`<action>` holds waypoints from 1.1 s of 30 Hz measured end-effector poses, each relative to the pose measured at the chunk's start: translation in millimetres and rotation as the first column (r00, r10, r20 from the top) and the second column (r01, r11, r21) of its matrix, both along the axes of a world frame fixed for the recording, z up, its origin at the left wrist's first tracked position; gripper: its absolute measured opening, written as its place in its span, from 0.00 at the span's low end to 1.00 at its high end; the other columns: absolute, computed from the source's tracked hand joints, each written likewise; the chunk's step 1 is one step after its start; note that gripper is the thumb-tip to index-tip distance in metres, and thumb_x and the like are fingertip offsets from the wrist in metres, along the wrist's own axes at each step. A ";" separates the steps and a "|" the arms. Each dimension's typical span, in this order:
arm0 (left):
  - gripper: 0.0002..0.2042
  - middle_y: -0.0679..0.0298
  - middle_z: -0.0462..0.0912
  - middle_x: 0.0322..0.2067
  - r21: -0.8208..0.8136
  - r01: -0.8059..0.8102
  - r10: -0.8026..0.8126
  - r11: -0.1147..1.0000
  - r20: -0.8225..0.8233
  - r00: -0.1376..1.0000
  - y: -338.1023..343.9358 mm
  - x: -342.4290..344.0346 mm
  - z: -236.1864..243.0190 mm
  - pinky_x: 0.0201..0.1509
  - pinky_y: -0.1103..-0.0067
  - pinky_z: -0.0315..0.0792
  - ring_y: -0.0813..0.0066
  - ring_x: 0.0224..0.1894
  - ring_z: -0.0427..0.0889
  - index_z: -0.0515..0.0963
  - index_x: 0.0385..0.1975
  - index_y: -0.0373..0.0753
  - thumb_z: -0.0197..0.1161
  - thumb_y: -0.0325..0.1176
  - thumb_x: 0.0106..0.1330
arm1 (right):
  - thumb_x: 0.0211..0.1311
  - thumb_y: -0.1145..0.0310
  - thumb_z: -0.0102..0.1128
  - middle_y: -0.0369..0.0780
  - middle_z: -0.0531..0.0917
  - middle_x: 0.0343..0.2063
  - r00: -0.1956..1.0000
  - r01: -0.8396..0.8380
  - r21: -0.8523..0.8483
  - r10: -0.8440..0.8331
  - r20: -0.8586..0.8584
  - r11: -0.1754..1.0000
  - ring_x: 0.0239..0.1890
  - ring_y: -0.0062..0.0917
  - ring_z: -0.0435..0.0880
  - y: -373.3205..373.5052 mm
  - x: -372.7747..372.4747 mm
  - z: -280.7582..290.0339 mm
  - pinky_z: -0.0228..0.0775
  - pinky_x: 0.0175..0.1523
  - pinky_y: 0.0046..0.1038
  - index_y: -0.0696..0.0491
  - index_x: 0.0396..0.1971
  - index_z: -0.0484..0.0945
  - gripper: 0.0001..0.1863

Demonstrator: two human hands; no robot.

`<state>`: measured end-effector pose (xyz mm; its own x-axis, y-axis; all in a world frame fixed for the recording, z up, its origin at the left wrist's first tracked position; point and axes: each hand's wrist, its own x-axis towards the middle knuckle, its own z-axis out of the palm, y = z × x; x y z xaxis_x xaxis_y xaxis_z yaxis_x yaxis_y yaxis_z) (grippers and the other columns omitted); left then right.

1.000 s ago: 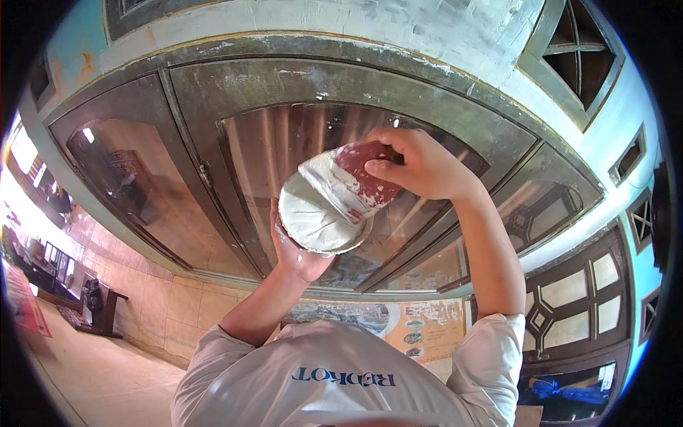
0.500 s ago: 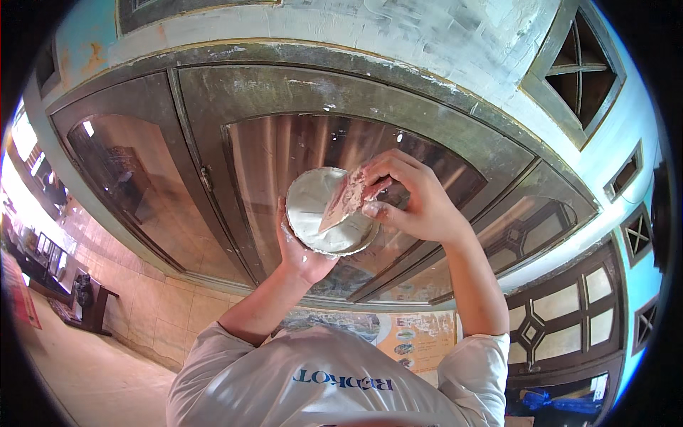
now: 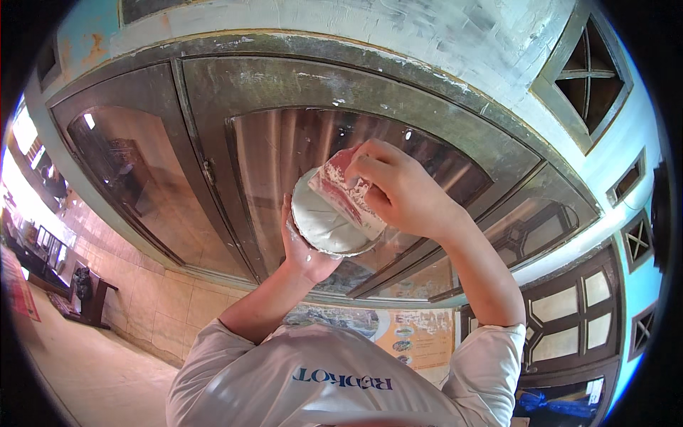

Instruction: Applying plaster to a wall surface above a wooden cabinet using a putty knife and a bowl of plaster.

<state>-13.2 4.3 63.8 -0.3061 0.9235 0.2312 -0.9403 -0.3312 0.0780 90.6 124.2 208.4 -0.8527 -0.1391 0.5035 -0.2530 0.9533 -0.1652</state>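
My left hand (image 3: 307, 259) holds a round tub (image 3: 334, 253) from below and its left side, with white smears on the skin. Thick white paste (image 3: 316, 217), which looks like wall putty, fills it. Closed around a flat red scraper (image 3: 333, 183), my right hand (image 3: 407, 186) is over the tub's right side. White paste streaks the scraper's face, and its lower edge rests on or just above the paste. The fingers of my left hand are partly hidden behind the tub.
Ahead stands a dark wooden door frame (image 3: 341, 85) with glass panes (image 3: 277, 142), marked with white spots. A whitish wall (image 3: 427, 35) with patchy coating rises above it. Lattice vents (image 3: 587, 75) are at the right. Tiled floor (image 3: 153, 313) and dark furniture (image 3: 89, 299) lie left.
The scraper has turned from edge-down, with a corner in the paste, to lying broader across the tub's right side. My right hand has rolled over and its elbow has swung outward.
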 end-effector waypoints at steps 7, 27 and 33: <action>0.34 0.66 0.69 0.67 0.009 -0.019 0.019 1.000 -0.039 0.999 -1.4 -2.2 -3.6 0.72 0.60 0.60 0.60 0.69 0.68 0.65 0.69 0.50 0.37 0.67 0.72 | 0.49 0.85 0.55 0.45 0.78 0.43 0.993 -0.097 0.080 0.091 0.070 0.992 0.47 0.44 0.80 -13.1 -6.0 -3.2 0.76 0.49 0.40 0.55 0.43 0.77 0.19; 0.34 0.62 0.68 0.68 0.099 -0.053 0.049 0.994 0.041 0.998 -7.5 -23.8 -0.7 0.73 0.56 0.58 0.57 0.69 0.66 0.66 0.69 0.49 0.39 0.66 0.72 | 0.60 0.78 0.61 0.45 0.84 0.33 0.984 0.178 -0.400 -0.158 0.081 0.899 0.34 0.30 0.84 -9.1 -0.6 12.3 0.76 0.44 0.29 0.59 0.47 0.77 0.15; 0.33 0.64 0.72 0.64 0.063 -0.068 0.062 0.996 0.089 0.994 -10.6 -42.2 13.2 0.70 0.55 0.62 0.57 0.66 0.69 0.70 0.65 0.50 0.41 0.67 0.70 | 0.60 0.75 0.68 0.38 0.83 0.29 0.956 0.279 -0.424 -0.293 0.035 0.861 0.31 0.17 0.77 -3.3 18.6 21.3 0.72 0.39 0.23 0.58 0.42 0.78 0.12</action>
